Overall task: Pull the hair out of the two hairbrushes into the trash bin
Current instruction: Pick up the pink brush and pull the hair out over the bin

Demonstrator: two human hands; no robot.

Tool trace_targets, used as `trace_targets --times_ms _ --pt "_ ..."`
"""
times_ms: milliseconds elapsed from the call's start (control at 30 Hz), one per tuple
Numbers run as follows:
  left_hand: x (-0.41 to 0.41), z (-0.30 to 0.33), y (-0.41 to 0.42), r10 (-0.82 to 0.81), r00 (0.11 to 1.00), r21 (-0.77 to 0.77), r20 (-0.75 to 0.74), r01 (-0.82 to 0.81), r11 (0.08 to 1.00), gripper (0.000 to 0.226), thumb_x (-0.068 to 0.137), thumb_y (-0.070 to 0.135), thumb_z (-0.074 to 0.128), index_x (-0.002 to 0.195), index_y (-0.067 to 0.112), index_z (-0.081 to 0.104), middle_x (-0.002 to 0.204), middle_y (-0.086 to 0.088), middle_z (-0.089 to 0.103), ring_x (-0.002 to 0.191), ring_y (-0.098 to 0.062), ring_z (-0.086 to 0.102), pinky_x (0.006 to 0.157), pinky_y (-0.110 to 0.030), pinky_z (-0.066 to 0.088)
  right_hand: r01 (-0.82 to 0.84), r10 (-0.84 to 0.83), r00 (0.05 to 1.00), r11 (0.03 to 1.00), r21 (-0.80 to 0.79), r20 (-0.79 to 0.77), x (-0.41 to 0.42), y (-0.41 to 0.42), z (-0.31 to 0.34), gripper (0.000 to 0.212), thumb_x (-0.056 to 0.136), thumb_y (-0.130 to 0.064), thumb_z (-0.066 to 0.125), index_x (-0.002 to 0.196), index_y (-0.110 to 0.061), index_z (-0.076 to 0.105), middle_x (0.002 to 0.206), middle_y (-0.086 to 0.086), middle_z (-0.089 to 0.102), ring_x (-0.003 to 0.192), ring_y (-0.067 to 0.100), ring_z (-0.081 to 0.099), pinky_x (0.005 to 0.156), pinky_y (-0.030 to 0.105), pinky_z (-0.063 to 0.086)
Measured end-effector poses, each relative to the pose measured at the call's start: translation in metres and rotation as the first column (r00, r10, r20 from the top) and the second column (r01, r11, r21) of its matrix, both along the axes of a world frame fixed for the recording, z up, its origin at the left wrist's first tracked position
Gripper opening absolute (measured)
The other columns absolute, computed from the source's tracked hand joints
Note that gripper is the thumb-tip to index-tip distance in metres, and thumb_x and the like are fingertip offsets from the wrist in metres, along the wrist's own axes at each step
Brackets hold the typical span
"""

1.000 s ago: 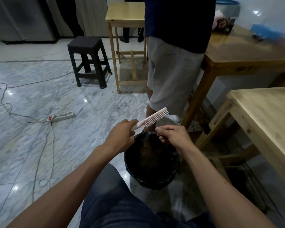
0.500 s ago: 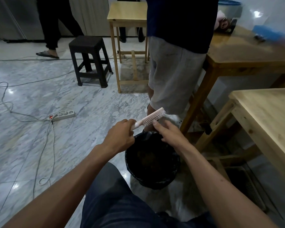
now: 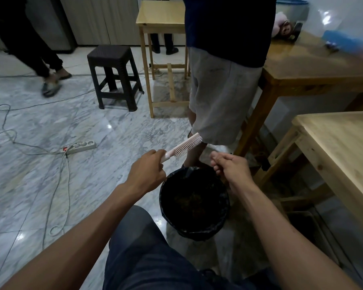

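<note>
Holding 1 hairbrush [image 3: 183, 146] in left hand [image 3: 148, 170], right hand [image 3: 232, 169] pinched, maybe hair, 1 bin [image 3: 194, 203]

There is a single view, a wide-angle camera worn on the person's head, facing forward and steeply down. It looks along both forearms, which enter from the bottom corners, so the left hand [image 3: 147, 171] and right hand [image 3: 233, 171] sit close, near the middle of the frame. The trash bin [image 3: 194, 203] lies just below them. Farther up, the view reaches the marble floor [image 3: 40, 181], a dark stool [image 3: 113, 74] and wooden tables [image 3: 344, 147], with edges bowed by the lens.
</note>
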State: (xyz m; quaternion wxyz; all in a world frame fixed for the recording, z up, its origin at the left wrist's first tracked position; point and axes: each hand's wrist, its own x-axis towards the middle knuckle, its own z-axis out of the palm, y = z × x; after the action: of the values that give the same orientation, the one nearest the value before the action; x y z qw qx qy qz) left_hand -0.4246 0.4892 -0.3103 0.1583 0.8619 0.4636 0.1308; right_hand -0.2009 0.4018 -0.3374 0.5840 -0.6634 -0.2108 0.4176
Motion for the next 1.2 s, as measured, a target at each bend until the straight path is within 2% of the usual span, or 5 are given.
trace_targets --times_ms 133,267,667,1100,1200 --pt "-0.001 -0.002 -0.001 0.020 1.000 -0.010 -0.011 -0.020 1.000 0.035 0.082 0.007 0.053 0.114 0.019 0.059 0.089 -0.003 0.058 0.074 -0.027 0.055 0.058 -0.039 0.047 -0.117 0.138 0.982 0.980 -0.158 0.128 0.004 -0.007 -0.012 0.013 0.098 -0.006 0.067 0.088 -0.008 0.077 0.079 0.006 0.070 0.069 0.012 0.061 0.060 0.017 0.050" --pt "0.001 -0.002 -0.004 0.013 1.000 -0.001 -0.016 -0.013 1.000 0.037 0.080 0.009 0.053 0.113 0.021 0.061 0.087 -0.001 0.061 0.073 -0.027 0.056 0.055 -0.035 0.042 -0.327 0.435 0.872 0.859 -0.395 0.224 -0.006 -0.008 -0.015 0.050 0.094 -0.004 0.062 0.142 -0.019 0.060 0.130 0.001 0.062 0.116 0.018 0.060 0.086 0.026 0.050" --pt "-0.006 0.003 -0.006 0.050 0.999 -0.004 -0.016 -0.050 0.999 0.035 0.067 0.012 0.046 0.094 0.022 0.068 0.063 -0.002 0.058 0.054 -0.024 0.049 0.048 -0.026 0.031 0.105 -0.090 0.969 0.993 -0.053 0.232 -0.002 0.007 -0.010 0.010 0.092 -0.020 0.076 0.084 -0.018 0.081 0.061 -0.005 0.072 0.061 0.010 0.064 0.065 0.024 0.055" --pt "-0.001 -0.002 -0.011 0.038 0.999 0.033 0.000 -0.038 0.999 0.030 0.071 0.010 0.049 0.094 0.020 0.066 0.065 0.000 0.055 0.056 -0.026 0.049 0.047 -0.027 0.029 -0.152 0.219 0.937 0.957 -0.249 0.271 -0.011 -0.003 0.005 0.049 0.099 -0.062 0.048 0.134 -0.032 0.063 0.133 -0.007 0.061 0.120 0.013 0.059 0.109 0.037 0.045" --pt "0.001 0.002 -0.014 -0.032 0.998 0.033 0.056 0.030 0.999 0.034 0.073 0.015 0.049 0.099 0.024 0.067 0.071 0.002 0.061 0.061 -0.022 0.052 0.049 -0.028 0.034 -0.231 0.237 0.970 0.968 -0.100 0.056 -0.016 0.004 0.004 0.054 0.097 -0.055 0.061 0.141 -0.025 0.054 0.133 0.002 0.066 0.106 0.020 0.074 0.087 0.032 0.060"
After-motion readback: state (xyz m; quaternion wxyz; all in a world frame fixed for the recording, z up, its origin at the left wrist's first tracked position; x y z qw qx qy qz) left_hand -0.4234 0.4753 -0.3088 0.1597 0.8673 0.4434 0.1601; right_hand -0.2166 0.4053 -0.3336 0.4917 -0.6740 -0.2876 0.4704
